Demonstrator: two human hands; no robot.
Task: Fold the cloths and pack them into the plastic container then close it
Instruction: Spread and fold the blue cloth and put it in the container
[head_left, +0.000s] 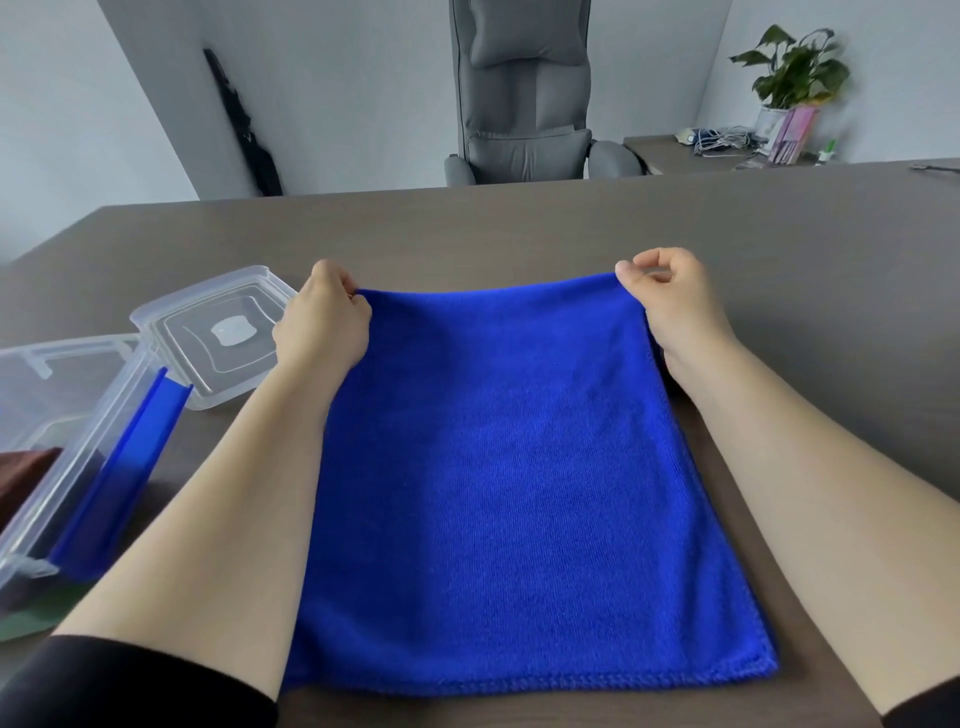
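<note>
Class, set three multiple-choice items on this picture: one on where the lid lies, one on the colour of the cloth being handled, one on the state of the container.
1. Where is the lid?
A. on the container
B. on the table, left of the left hand
C. on the chair

2. What colour is the cloth?
A. blue
B. white
C. yellow

3. The container is
A. closed
B. upside down
C. open

Key: 1 B, it lies flat on the table beside the left hand; 2 A, both hands, the right hand too, pinch blue fabric; 3 C, no lid covers it.
</note>
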